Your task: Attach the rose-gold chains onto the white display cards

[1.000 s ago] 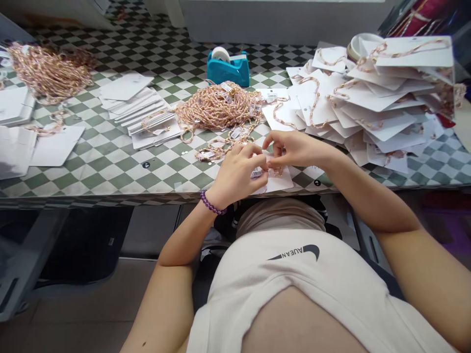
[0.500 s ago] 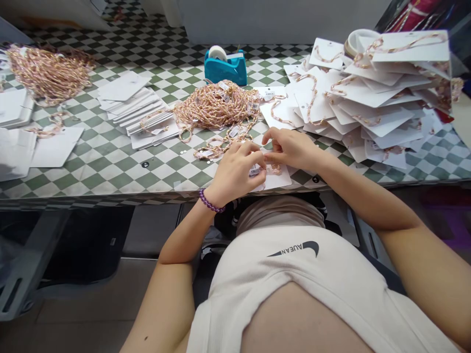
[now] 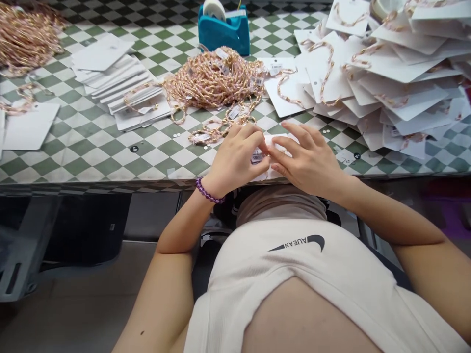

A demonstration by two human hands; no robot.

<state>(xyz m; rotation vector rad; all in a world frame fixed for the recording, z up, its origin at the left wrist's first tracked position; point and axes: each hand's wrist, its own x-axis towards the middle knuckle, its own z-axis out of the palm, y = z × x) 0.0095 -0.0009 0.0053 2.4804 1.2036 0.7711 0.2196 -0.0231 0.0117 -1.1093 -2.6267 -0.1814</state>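
Note:
My left hand [image 3: 239, 153], with a purple bead bracelet [image 3: 209, 190] on its wrist, is curled with fingertips and thumb close together over a white card [image 3: 276, 138] at the table's front edge. A small printed tag [image 3: 256, 157] shows in the gap between its thumb and index finger; the beaded bracelet on the card is mostly hidden. My right hand [image 3: 311, 158] lies over the card's right side with fingers apart, index fingertip against the left fingertips. Just beyond are loose pink-and-gold bracelets [image 3: 211, 131] and a tangled pile of tagged ones [image 3: 217, 81].
A teal tape dispenser [image 3: 224, 32] stands behind the pile. Stacked blank cards [image 3: 106, 73] lie left of it, and another bracelet heap [image 3: 27, 37] is at far left. Cards with bracelets [image 3: 405, 73] rise in an overlapping stack at right. Small white dots [image 3: 177, 135] lie on the checked tablecloth.
My right hand has come down and nearer the table edge, its fingers spreading from a curled pose over the card. My left hand stays curled there. The view has tilted downward.

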